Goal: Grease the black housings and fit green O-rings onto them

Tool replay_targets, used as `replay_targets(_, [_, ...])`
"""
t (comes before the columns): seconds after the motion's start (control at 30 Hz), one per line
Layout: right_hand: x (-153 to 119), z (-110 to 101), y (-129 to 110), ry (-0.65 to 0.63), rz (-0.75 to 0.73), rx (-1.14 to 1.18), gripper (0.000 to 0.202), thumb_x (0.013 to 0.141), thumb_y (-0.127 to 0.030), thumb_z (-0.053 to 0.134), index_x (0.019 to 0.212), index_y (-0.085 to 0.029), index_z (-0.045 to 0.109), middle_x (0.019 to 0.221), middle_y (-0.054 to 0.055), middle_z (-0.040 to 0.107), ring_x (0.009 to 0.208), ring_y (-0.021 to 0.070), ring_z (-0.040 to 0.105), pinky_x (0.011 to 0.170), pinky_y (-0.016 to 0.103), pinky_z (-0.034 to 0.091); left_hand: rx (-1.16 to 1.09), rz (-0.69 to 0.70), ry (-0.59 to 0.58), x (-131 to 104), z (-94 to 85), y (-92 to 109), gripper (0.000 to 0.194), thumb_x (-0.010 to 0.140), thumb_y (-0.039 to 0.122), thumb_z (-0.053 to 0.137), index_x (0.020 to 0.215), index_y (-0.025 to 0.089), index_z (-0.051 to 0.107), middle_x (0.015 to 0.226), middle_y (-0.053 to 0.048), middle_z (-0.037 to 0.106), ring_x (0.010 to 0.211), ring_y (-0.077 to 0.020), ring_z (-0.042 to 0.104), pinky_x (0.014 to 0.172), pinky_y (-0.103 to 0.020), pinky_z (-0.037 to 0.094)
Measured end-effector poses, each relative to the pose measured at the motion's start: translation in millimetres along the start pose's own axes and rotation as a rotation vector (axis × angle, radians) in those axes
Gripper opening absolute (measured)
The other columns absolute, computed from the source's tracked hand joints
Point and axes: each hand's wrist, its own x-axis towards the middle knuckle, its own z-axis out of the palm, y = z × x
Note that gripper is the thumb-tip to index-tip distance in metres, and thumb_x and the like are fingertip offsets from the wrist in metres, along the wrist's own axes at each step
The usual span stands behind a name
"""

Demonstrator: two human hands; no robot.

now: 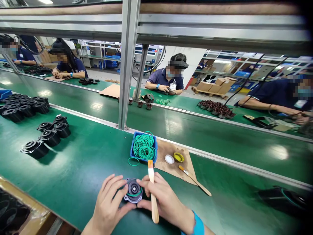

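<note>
A round black motor housing (133, 186) with a pale metal flange faces up between my hands at the table's near side. A green rubber ring (135, 195) lies across its top, showing along the near side of the raised centre. My left hand (110, 199) grips the housing from the left, fingers and thumb curved to its rim. On the other side, my right hand (162, 195) presses fingertip and thumb to the housing's edge. Tucked in that same hand is a flat brush (153, 199) with a wooden handle, bristles pointing away from me.
Beyond my hands stand a blue bin (132, 153) of green rings and cardboard (162, 156) bearing a white lid, a yellow tub and a second brush (195, 181). Black housings (50, 137) stand left; another dark part (283, 197) lies right. A metal post (126, 71) rises ahead; co-workers sit opposite.
</note>
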Motion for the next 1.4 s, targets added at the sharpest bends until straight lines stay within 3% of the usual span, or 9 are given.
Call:
replay_targets(0.2, [-17.5,12.0,-10.3,0.145,-0.077,-0.137,0.013,0.101,-0.023,0.054,0.095,-0.015,0.061,0.079,0.007,0.073,0.078,0.0197,0.068,0.074,0.036,0.054,0.003,0.055,0.080,-3.7,6.4,8.3,0.004,0.091,0.012,0.062,0.092,0.012,0.066,0.085,-0.009,0.073,0.093,-0.0217,0.074,0.090,-0.042,0.061])
replay_targets(0.57, [-22.1,15.7,-18.9,0.156,-0.258,-0.189,0.027,0.100,-0.005,0.044,0.091,-0.009,0.069,0.079,0.010,0.076,0.075,0.0173,0.070,0.079,0.033,0.057,0.108,0.055,0.194,-1.6,9.8,29.0,0.025,0.084,-0.004,0.060,0.067,0.014,0.061,0.085,-0.008,0.073,0.094,-0.0216,0.076,0.100,-0.047,0.053])
replay_targets(0.83, [-25.2,16.9,-17.6,0.029,-0.310,-0.211,0.031,0.097,-0.003,0.042,0.083,-0.014,0.066,0.078,0.013,0.075,0.074,0.0205,0.070,0.066,0.034,0.056,0.253,0.154,-0.085,-24.5,-6.2,25.9,0.027,0.088,-0.003,0.052,0.103,0.013,0.068,0.109,-0.020,0.074,0.113,-0.0328,0.068,0.113,-0.067,0.028])
replay_targets(0.97, [-17.4,1.2,-20.0,0.170,0.082,0.221,0.011,0.100,-0.020,0.052,0.097,-0.021,0.062,0.090,0.007,0.076,0.086,0.0185,0.070,0.077,0.032,0.058,0.010,-0.087,-0.083,-24.5,-6.1,21.2,0.033,0.086,0.010,0.065,0.117,0.018,0.059,0.113,-0.014,0.072,0.118,-0.0293,0.065,0.112,-0.059,0.036])
replay_targets(1.03, [-15.2,-11.2,-23.8,0.223,0.309,0.475,0.014,0.103,-0.029,0.049,0.102,-0.024,0.062,0.093,0.006,0.077,0.092,0.0189,0.070,0.080,0.032,0.058,-0.128,-0.302,-0.137,-17.0,-3.3,19.4,0.058,0.081,0.022,0.074,0.132,0.017,0.048,0.127,-0.017,0.065,0.124,-0.0312,0.061,0.105,-0.052,0.048])
replay_targets(1.1, [-13.7,-23.4,-27.9,0.251,0.446,0.689,0.025,0.105,-0.038,0.041,0.111,-0.025,0.061,0.083,0.005,0.077,0.080,0.0187,0.072,0.070,0.030,0.059,-0.244,-0.469,-0.241,-7.4,1.6,18.9,0.081,0.073,0.024,0.079,0.142,0.017,0.037,0.133,-0.018,0.060,0.122,-0.0317,0.061,0.096,-0.046,0.055])
replay_targets(1.17, [-11.9,-33.0,-30.5,0.251,0.567,0.827,0.037,0.105,-0.048,0.034,0.123,-0.025,0.058,0.066,0.002,0.073,0.053,0.0154,0.066,0.048,0.024,0.051,-0.344,-0.578,-0.327,1.6,7.3,20.0,0.078,0.069,0.019,0.080,0.136,0.020,0.041,0.124,-0.013,0.067,0.111,-0.0279,0.068,0.090,-0.041,0.058])
replay_targets(1.27, [-8.0,-40.5,-31.6,0.212,0.731,0.767,0.049,0.101,-0.058,0.039,0.120,-0.020,0.061,0.050,-0.003,0.059,0.034,0.0098,0.045,0.034,0.019,0.033,-0.428,-0.709,-0.346,9.4,14.0,23.9,0.054,0.066,0.017,0.080,0.112,0.022,0.051,0.102,-0.004,0.071,0.090,-0.0218,0.071,0.078,-0.035,0.058])
replay_targets(1.4, [-4.8,-39.0,-34.3,0.204,0.837,0.627,0.054,0.095,-0.065,0.045,0.084,-0.017,0.065,0.047,-0.003,0.051,0.040,0.0104,0.043,0.039,0.021,0.035,-0.427,-0.769,-0.282,8.7,16.9,28.2,0.050,0.065,0.023,0.082,0.105,0.022,0.052,0.098,-0.002,0.067,0.086,-0.0206,0.069,0.074,-0.033,0.056])
